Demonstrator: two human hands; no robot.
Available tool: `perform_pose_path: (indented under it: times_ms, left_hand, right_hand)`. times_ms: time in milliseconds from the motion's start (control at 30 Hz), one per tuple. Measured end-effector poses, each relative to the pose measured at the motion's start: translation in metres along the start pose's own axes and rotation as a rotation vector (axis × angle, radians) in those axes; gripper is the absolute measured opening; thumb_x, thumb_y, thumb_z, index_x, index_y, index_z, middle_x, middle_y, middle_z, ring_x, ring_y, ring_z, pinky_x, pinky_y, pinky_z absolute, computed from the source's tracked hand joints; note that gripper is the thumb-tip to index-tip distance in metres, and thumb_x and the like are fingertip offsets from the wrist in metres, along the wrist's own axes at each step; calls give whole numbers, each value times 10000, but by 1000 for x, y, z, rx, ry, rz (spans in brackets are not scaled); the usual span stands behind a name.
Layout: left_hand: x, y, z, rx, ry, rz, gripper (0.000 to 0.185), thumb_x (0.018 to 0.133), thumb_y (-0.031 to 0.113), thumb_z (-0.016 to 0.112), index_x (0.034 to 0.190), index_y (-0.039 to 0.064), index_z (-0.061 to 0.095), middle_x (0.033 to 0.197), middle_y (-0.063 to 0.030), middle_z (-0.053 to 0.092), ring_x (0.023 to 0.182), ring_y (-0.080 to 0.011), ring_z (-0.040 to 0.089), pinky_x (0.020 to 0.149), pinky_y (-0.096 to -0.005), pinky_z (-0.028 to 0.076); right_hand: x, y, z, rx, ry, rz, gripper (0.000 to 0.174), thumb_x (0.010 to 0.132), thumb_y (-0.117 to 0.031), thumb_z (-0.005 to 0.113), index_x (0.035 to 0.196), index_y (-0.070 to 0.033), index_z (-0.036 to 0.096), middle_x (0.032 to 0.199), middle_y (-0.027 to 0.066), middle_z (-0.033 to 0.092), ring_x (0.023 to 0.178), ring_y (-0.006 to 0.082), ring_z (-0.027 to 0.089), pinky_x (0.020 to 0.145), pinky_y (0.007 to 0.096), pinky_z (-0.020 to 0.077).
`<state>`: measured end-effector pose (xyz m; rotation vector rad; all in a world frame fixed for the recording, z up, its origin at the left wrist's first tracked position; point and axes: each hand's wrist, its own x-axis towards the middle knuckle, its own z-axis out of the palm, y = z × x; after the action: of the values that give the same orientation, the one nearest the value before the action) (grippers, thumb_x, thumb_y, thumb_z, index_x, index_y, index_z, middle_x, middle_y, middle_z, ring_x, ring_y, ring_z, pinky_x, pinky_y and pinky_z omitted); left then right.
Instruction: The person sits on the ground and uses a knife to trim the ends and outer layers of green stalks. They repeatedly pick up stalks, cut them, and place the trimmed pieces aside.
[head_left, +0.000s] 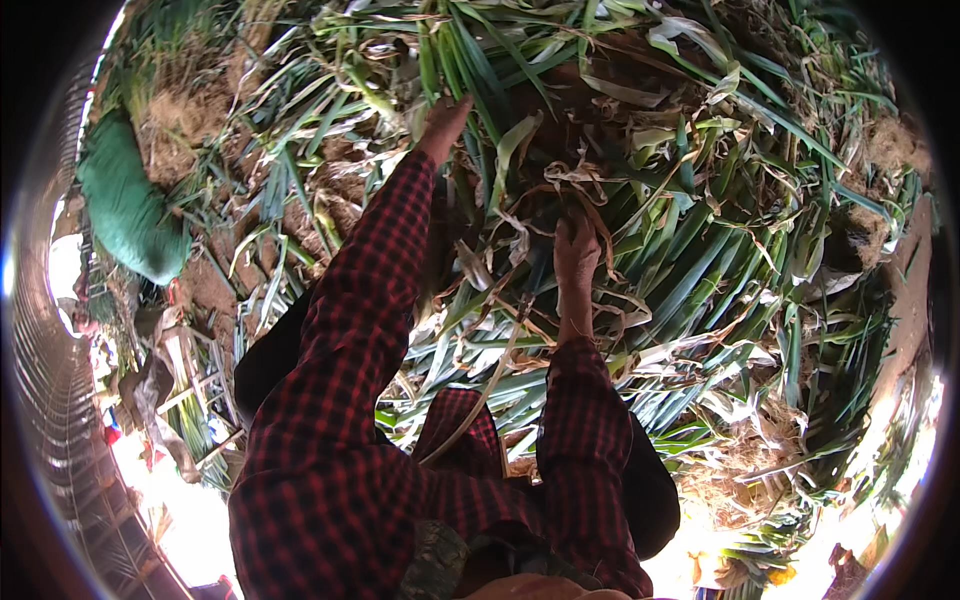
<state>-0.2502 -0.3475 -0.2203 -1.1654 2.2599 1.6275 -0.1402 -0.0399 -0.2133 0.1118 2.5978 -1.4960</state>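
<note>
My left hand (445, 126) reaches forward and is closed around a bunch of long green onion-like leaves (459, 56), which fan out beyond it. Nearer to me, my right hand (576, 244) is lowered into the pile, among dried, papery brown leaves (577, 180). Its fingertips are in shadow and partly covered, so what they hold cannot be seen. To the right of this hand lies a thick layer of green stalks (690, 274), mixed with withered pale leaves. Dark shaded ground shows between the two hands.
A stuffed green sack (131, 202) lies at the far left. Fibrous root clumps show at upper left (184, 124) and lower right (750, 469). A ribbed, curved wall (52, 375) runs along the left side. A pale, thin stem (480, 401) crosses in front of my body.
</note>
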Motion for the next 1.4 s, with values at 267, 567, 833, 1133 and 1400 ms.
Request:
perform_pose_path:
  times_ms: [267, 567, 833, 1133, 1400]
  left_hand:
    - [43, 12, 75, -395, 21, 9, 632, 828, 365, 733, 1323, 9, 564, 1275, -172, 625, 1103, -310, 626, 872, -478, 516]
    - [-133, 178, 31, 493, -308, 693, 189, 891, 196, 594, 880, 19, 657, 712, -137, 656, 606, -274, 640, 625, -405, 540]
    - [-272, 117, 64, 271, -1205, 942, 228, 915, 229, 663, 990, 14, 649, 864, -120, 685, 797, -268, 689, 689, -384, 543]
    - [39, 119, 73, 225, -28, 786, 240, 950, 208, 583, 1080, 23, 662, 973, -146, 716, 865, -315, 697, 787, -417, 575]
    - [82, 76, 91, 1045, 76, 616, 572, 899, 311, 642, 1342, 11, 441, 1323, -209, 501, 1145, -389, 571, 896, -514, 514]
  right_hand:
    - [4, 19, 1, 35, -18, -13, 258, 853, -81, 633, 1099, -8, 663, 1111, 208, 668, 1025, 395, 649, 866, 427, 530]
    - [97, -46, -97, 863, -8, 208, 590, 984, -484, 561, 1339, -13, 552, 1238, 141, 645, 1055, 225, 649, 830, 376, 555]
    - [58, -64, -133, 870, -445, 362, 662, 965, -353, 643, 1474, -6, 399, 1290, 126, 612, 1118, 202, 617, 869, 362, 540]
    - [44, -69, -109, -846, 144, -400, 342, 846, -108, 701, 1186, -92, 665, 1115, 154, 663, 994, 327, 654, 904, 419, 536]
    - [49, -38, 4, -727, -216, 50, 534, 722, -219, 831, 1141, -60, 540, 1068, 167, 558, 1023, 385, 588, 826, 511, 521]
